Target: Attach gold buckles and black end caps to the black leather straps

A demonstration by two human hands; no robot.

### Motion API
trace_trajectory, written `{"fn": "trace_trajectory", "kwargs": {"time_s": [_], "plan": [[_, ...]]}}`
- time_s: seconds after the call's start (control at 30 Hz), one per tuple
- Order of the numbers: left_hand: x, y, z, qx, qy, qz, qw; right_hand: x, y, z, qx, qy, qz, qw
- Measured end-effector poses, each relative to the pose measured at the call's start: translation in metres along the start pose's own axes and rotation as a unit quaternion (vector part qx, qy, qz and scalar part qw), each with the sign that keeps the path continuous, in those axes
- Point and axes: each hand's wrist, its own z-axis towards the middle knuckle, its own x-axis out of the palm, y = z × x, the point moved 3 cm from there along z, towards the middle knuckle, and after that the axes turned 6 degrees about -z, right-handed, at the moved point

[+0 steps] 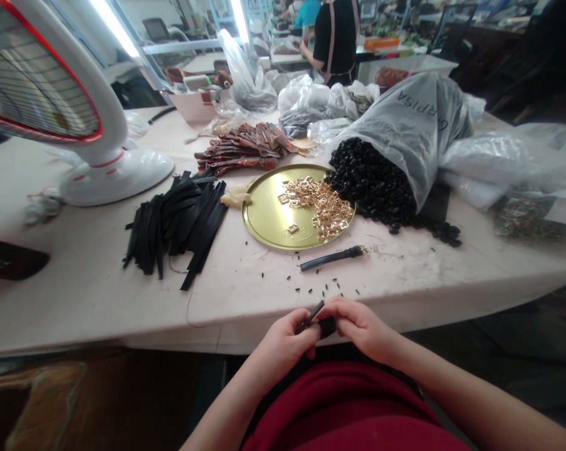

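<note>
My left hand [287, 338] and my right hand [358, 322] meet just below the table's front edge, both closed on a short black strap [318, 319]. The left pinches the strap's flat end; the right grips a small black loop piece on it. A finished black strap with a gold buckle [333, 257] lies on the table in front of my hands. Beyond it a round gold tray [268, 216] holds several gold buckles [323, 203]. A pile of black straps [179, 222] lies left of the tray.
A clear bag [405, 134] spills small black loops [374, 181] right of the tray. A white fan [76, 106] stands at the left. Brown leather pieces [245, 150] and more plastic bags lie behind. A person in black stands at a far table [334, 34]. Tiny black bits dot the table.
</note>
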Motion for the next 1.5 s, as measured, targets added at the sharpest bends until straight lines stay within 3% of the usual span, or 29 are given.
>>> {"fn": "trace_trajectory", "kwargs": {"time_s": [0.17,0.5,0.63,0.73,0.9,1.13,1.33,1.5], "plan": [[0.006,-0.002,-0.009,0.006,-0.009,-0.007,1.0,0.001,0.014,-0.013,-0.082,0.003,-0.072,0.994],[0.024,-0.006,-0.037,0.077,-0.009,0.042,0.996,0.002,0.018,-0.045,-0.093,-0.053,-0.115,0.988],[0.025,-0.01,-0.046,0.117,-0.01,0.074,0.99,0.009,0.019,-0.051,-0.022,-0.057,0.038,0.997],[0.026,-0.016,-0.055,0.162,-0.02,0.153,0.975,0.017,0.018,-0.052,0.053,-0.044,0.189,0.98],[0.028,-0.019,-0.066,0.204,-0.023,0.224,0.953,0.02,0.018,-0.057,0.112,-0.054,0.269,0.955],[0.02,-0.004,-0.064,0.114,0.051,0.085,0.989,0.018,0.027,-0.062,0.068,-0.117,0.149,0.979],[0.016,-0.001,-0.065,0.103,-0.029,0.048,0.993,0.019,0.029,-0.049,0.018,-0.127,0.007,0.992],[0.024,-0.002,-0.06,0.123,-0.056,0.083,0.987,0.014,0.022,-0.045,0.011,-0.092,-0.002,0.996]]}}
